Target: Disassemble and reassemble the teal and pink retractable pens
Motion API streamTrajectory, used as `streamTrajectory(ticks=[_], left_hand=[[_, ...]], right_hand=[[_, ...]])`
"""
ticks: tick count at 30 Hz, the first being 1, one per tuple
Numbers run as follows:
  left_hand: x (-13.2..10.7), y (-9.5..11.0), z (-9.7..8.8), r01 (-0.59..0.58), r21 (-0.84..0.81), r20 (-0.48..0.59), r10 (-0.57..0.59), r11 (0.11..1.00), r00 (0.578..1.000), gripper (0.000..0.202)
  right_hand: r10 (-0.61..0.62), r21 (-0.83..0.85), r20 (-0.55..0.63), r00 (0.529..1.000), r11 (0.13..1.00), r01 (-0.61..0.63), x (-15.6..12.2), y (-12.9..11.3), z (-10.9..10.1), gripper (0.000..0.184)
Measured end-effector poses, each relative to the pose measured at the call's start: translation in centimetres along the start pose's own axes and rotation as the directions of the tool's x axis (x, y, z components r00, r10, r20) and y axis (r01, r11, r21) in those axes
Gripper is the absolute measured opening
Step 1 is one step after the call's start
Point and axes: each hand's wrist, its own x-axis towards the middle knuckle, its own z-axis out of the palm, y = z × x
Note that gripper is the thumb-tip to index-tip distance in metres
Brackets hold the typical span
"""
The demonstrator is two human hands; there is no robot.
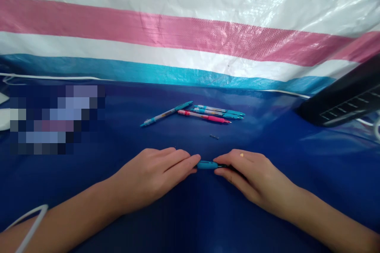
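Near the front middle, a blue pen part (207, 165) with a rubbery grip lies level between my two hands. My left hand (160, 170) is closed round its left end, which the fingers hide. At the other end a thin dark piece (222, 165) sticks out, and my right hand (252, 170) pinches it between thumb and fingers. Just beyond lies a small spring (214, 136). Farther back rest a red pen (204, 116), a blue pen (166, 114) lying slantwise, and more blue pens (219, 111) side by side.
A dark blue cover (118, 138) spreads over the table. Behind it rises a striped plastic sheet (178, 27). A black object with white markings (341, 95) leans in at right. A blurred-out patch (59, 118) and a white cable (32, 225) are at left.
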Motion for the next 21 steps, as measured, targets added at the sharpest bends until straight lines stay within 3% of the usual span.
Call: streamTrajectory(ticks=[3,9,12,17,21], left_hand=[[-0.1,0.0,0.1,-0.01,-0.009,0.001,0.01,1.0,1.0,0.019],[0.2,0.0,0.1,0.007,-0.016,-0.023,-0.008,1.0,1.0,0.019],[0.1,0.1,0.1,0.005,-0.014,-0.018,-0.005,1.0,1.0,0.019],[0.1,0.6,0.2,-0.002,-0.016,-0.002,0.002,1.0,1.0,0.021],[0.2,1.1,-0.2,0.002,0.023,-0.007,-0.002,1.0,1.0,0.026]], right_hand=[[-0.007,-0.028,0.002,1.0,1.0,0.007,0.1,-0.1,0.0,0.021],[0.125,0.037,0.051,0.991,0.991,-0.127,0.2,-0.1,-0.2,0.013],[0.07,0.028,0.056,0.996,0.997,-0.071,0.2,0.0,-0.2,0.003],[-0.001,0.026,-0.005,1.0,1.0,0.001,0.1,-0.2,0.0,0.019],[0.062,0.086,0.009,0.998,0.994,-0.063,0.2,-0.6,-0.1,0.025]])
